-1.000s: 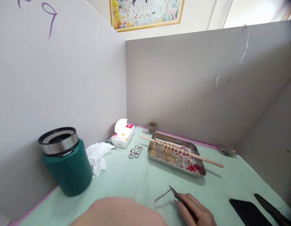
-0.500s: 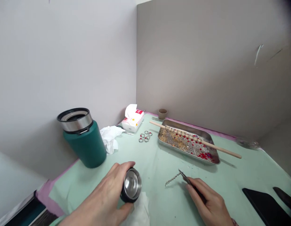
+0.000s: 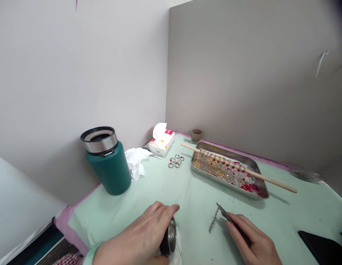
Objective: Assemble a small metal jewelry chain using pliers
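On the left of the worktop (image 3: 160,191) I have the bottle (image 3: 112,171), tissue (image 3: 136,162) just right of it, the tissue pack (image 3: 161,143) behind. Right of these lie rings (image 3: 176,161), then the tray (image 3: 226,181) with beads (image 3: 250,187) inside, a rod (image 3: 273,181) across it. Nearer my camera: lid (image 3: 171,235) left, tweezers (image 3: 224,213) right.

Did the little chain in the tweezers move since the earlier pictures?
Yes. Against the metal tray, the little chain has swung: its free end is now farther right and nearer the person.
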The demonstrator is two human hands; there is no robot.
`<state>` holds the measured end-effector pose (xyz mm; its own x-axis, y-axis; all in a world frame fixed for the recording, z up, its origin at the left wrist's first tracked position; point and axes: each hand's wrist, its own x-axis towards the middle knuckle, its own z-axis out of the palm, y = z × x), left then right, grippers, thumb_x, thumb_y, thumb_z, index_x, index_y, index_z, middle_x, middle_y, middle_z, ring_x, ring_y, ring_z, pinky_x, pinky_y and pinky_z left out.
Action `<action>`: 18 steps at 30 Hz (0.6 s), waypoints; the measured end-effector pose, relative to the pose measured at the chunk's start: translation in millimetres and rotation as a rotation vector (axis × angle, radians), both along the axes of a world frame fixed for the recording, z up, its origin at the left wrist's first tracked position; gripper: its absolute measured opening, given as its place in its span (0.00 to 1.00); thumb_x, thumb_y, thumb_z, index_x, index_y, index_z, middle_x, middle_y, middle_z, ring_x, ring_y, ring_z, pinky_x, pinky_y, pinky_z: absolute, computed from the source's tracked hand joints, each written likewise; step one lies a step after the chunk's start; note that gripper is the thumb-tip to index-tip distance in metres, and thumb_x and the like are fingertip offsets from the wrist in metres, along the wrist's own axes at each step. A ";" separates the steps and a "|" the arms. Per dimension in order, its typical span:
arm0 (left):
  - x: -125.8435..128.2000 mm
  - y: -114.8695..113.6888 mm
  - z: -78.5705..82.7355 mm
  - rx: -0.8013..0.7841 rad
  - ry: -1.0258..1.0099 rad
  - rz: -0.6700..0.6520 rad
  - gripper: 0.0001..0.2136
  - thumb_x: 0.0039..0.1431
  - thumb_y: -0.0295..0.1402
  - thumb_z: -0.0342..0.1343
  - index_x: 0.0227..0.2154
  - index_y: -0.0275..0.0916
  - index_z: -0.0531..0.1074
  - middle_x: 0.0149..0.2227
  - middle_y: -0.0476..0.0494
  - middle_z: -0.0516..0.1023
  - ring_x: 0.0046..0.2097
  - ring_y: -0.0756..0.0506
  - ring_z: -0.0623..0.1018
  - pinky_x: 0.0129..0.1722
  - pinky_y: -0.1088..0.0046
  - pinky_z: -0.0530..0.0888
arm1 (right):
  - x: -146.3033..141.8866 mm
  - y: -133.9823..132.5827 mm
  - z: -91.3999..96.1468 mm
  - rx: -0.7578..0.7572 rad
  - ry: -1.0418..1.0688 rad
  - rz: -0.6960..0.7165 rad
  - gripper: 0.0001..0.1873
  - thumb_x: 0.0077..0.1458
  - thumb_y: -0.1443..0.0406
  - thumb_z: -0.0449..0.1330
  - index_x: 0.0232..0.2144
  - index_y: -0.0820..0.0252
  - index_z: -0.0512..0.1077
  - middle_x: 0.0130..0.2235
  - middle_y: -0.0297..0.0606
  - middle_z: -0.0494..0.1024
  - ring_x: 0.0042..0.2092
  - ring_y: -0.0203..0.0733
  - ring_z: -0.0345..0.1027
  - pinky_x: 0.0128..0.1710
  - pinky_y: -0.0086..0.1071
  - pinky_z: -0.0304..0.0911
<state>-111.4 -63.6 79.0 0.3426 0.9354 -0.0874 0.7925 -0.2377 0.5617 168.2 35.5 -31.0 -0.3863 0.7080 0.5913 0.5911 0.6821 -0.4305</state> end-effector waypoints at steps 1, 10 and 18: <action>-3.9 -0.7 0.7 0.006 -0.025 0.021 0.37 0.47 0.24 0.53 0.61 0.39 0.48 0.57 0.39 0.63 0.57 0.40 0.65 0.56 0.63 0.66 | 0.4 0.8 -0.8 0.011 -0.004 0.004 0.11 0.57 0.61 0.54 0.37 0.61 0.73 0.34 0.40 0.77 0.35 0.40 0.74 0.34 0.26 0.70; -51.9 -4.7 76.4 0.677 0.152 0.444 0.36 0.56 0.31 0.54 0.61 0.39 0.36 0.59 0.39 0.58 0.59 0.44 0.63 0.59 0.64 0.61 | 2.2 3.9 -4.9 0.073 -0.047 0.018 0.10 0.57 0.61 0.54 0.38 0.59 0.71 0.35 0.38 0.77 0.35 0.39 0.74 0.33 0.25 0.70; -110.7 9.1 144.2 0.897 0.574 0.668 0.36 0.57 0.47 0.48 0.61 0.32 0.41 0.50 0.48 0.68 0.51 0.40 0.70 0.53 0.49 0.58 | 3.7 5.0 -5.9 0.111 -0.050 0.013 0.12 0.57 0.59 0.54 0.38 0.60 0.73 0.35 0.39 0.79 0.35 0.40 0.75 0.33 0.25 0.71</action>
